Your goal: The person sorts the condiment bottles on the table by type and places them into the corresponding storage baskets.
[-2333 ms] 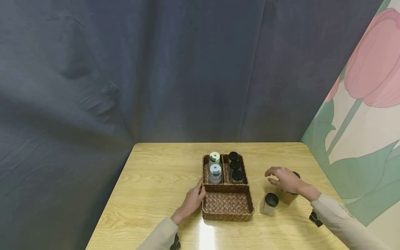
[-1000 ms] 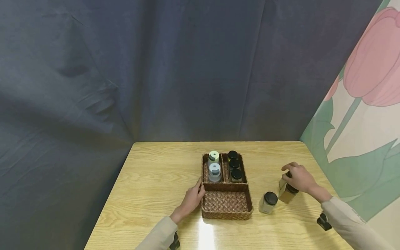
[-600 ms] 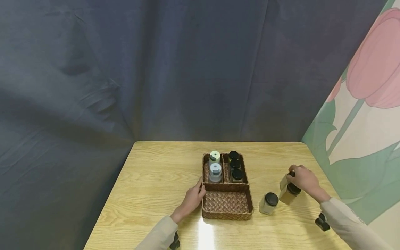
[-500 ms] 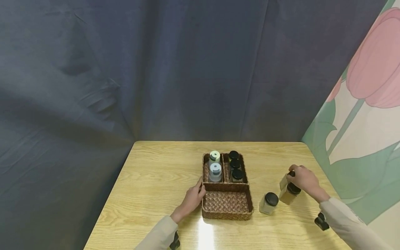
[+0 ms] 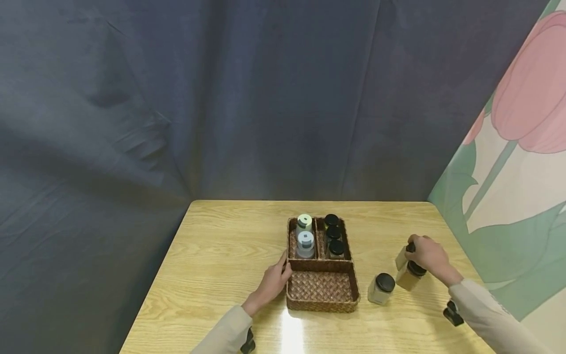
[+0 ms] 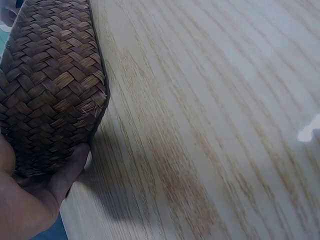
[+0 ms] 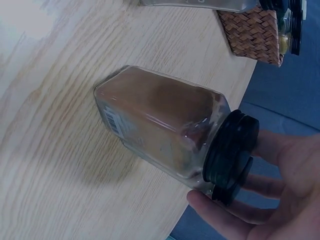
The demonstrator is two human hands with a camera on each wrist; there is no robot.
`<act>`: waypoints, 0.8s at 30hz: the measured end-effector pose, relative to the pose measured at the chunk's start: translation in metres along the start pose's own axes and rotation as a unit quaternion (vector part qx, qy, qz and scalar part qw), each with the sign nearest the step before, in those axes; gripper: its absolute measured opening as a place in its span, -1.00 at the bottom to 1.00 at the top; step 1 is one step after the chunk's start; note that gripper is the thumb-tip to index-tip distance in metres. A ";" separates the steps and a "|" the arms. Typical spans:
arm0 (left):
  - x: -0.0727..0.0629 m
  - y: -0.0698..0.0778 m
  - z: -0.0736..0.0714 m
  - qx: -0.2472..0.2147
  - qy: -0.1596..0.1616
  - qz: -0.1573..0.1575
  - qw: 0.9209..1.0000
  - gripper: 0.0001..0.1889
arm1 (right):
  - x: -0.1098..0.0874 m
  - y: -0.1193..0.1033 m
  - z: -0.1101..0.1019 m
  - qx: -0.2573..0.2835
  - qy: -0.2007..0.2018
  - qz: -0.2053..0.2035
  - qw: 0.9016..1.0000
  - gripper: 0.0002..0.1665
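Observation:
My left hand (image 5: 271, 282) rests against the left wall of a brown woven basket (image 5: 322, 306); in the left wrist view its fingertips touch the weave low down by the table. Off to the right, my right hand (image 5: 430, 255) grips the black lid of a pale-filled jar (image 5: 400, 258), which stands upright. Just in front of it is a second jar (image 5: 408, 279) with brown powder, covering most of the held jar in the right wrist view. A third black-lidded jar (image 5: 379, 291) with pale contents stands between the basket and these two.
White-capped bottles (image 5: 305, 240) fill the basket's back left compartment, and several black-lidded jars (image 5: 336, 247) the back right one. Its wide front compartment shows bare weave. A dark curtain (image 5: 283, 108) hangs behind the wooden table (image 5: 212, 255); a tulip-patterned wall (image 5: 522, 196) borders the right.
My right hand has moved away from the basket to the rear jar on the right and taken hold of its lid. My left hand has stayed at the basket wall.

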State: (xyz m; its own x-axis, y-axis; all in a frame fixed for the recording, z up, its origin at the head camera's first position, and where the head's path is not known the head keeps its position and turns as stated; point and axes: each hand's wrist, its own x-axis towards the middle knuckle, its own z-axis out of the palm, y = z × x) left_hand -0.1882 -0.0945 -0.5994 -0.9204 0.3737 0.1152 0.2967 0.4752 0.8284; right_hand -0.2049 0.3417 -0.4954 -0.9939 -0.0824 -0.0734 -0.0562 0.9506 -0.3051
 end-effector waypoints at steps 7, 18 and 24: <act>0.001 0.001 -0.001 0.008 -0.001 -0.003 1.000 -0.39 | 0.000 -0.002 0.002 -0.005 0.029 -0.023 0.999 -0.56; 0.001 -0.001 -0.001 0.009 0.002 -0.001 1.000 -0.40 | 0.002 0.001 0.007 0.002 0.051 -0.037 0.998 -0.52; 0.001 -0.001 0.000 0.006 0.001 -0.003 1.000 -0.40 | 0.003 0.001 0.006 0.008 0.052 -0.043 0.998 -0.54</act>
State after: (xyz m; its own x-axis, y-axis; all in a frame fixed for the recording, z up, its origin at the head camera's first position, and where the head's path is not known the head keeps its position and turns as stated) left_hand -0.1889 -0.0944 -0.6002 -0.9228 0.3690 0.1110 0.2936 0.4868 0.8227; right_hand -0.2075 0.3407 -0.5014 -0.9900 -0.1305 0.0529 -0.1407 0.9363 -0.3218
